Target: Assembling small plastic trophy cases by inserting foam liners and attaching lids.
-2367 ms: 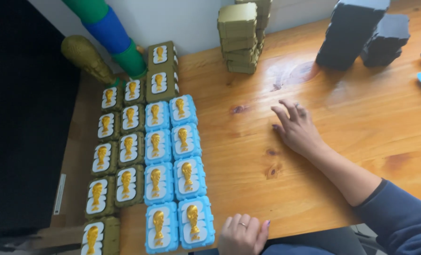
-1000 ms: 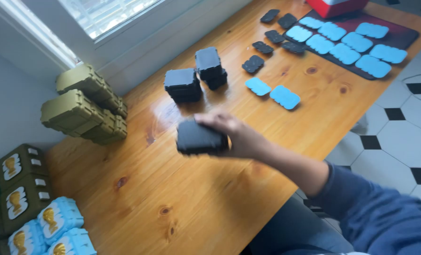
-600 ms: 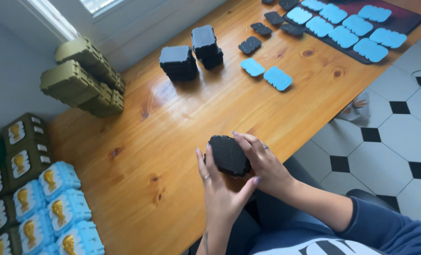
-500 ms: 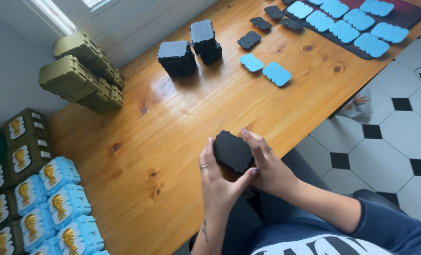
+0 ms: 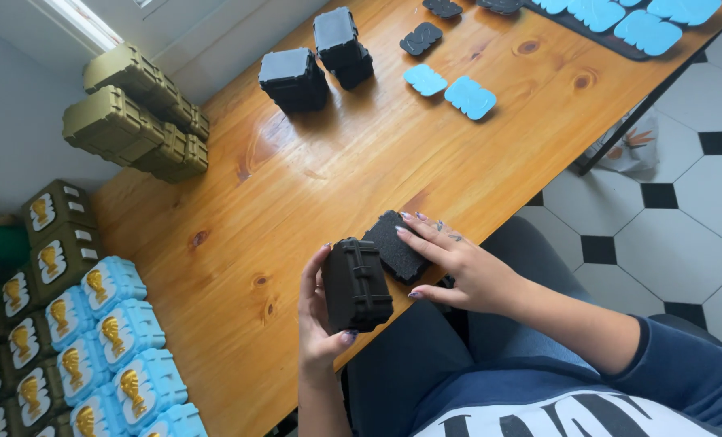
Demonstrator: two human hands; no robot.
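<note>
The left hand [image 5: 316,311] grips a small black case [image 5: 356,285] at the table [image 5: 361,170] edge, the right hand [image 5: 458,267], fingers spread, parting its lid [image 5: 393,247] beside it

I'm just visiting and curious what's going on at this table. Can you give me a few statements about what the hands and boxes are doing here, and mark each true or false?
1. The left hand grips a small black case. True.
2. The right hand rests flat on the table far from the case. False: its fingers touch a black textured pad right beside the case.
3. Olive-green cases are stacked at the far edge of the wooden table, near the wall. True.
4. The blue cases with gold emblems lie in the person's lap. False: they sit in rows at the table's left end.
5. Two light blue flat pieces lie on the bare wood. True.
</note>
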